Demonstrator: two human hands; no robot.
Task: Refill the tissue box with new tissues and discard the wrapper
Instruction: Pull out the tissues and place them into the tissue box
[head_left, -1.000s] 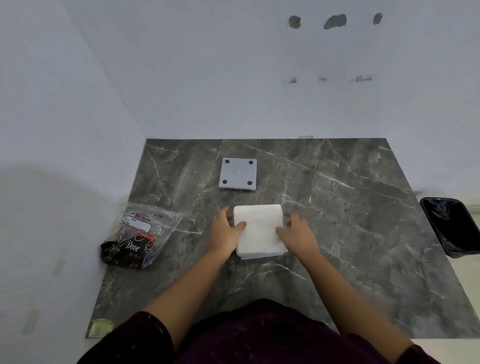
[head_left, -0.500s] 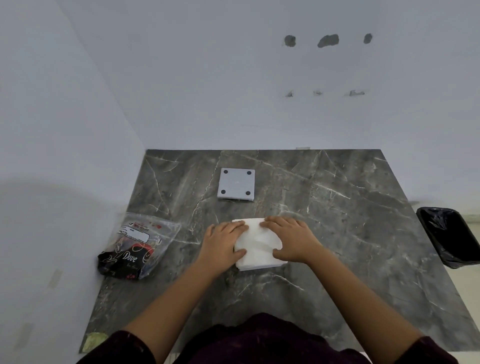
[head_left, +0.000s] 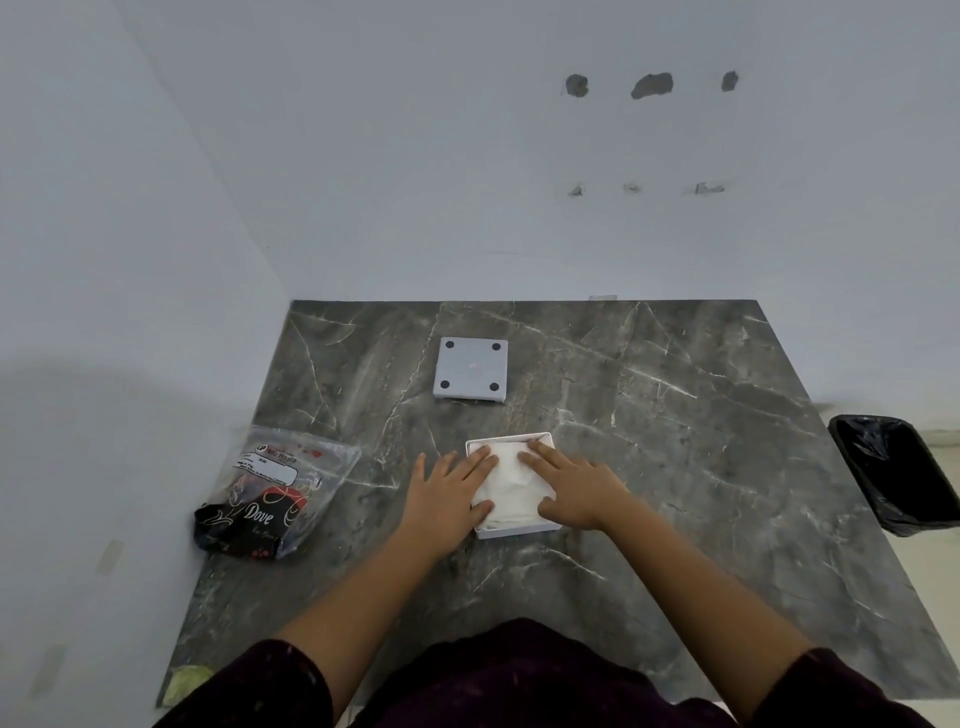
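A white square tissue box (head_left: 519, 529) sits open on the dark marble table (head_left: 675, 467), with a stack of white tissues (head_left: 511, 486) lying inside it. My left hand (head_left: 447, 499) rests flat, fingers spread, over the box's left side and the tissues. My right hand (head_left: 571, 491) presses flat on the right half of the tissues. Neither hand grips anything. The box's grey lid (head_left: 470, 368), with round pads at its corners, lies farther back. A crumpled clear and black plastic wrapper (head_left: 270, 493) lies at the table's left edge.
A bin lined with a black bag (head_left: 904, 473) stands on the floor off the table's right edge. White walls close in the table at the back and on the left. A small yellowish scrap (head_left: 184, 683) lies at the near left corner.
My hands went from holding the tissue stack by its sides to lying flat on top of it. The stack has sunk into the white box, whose rim now shows around it.
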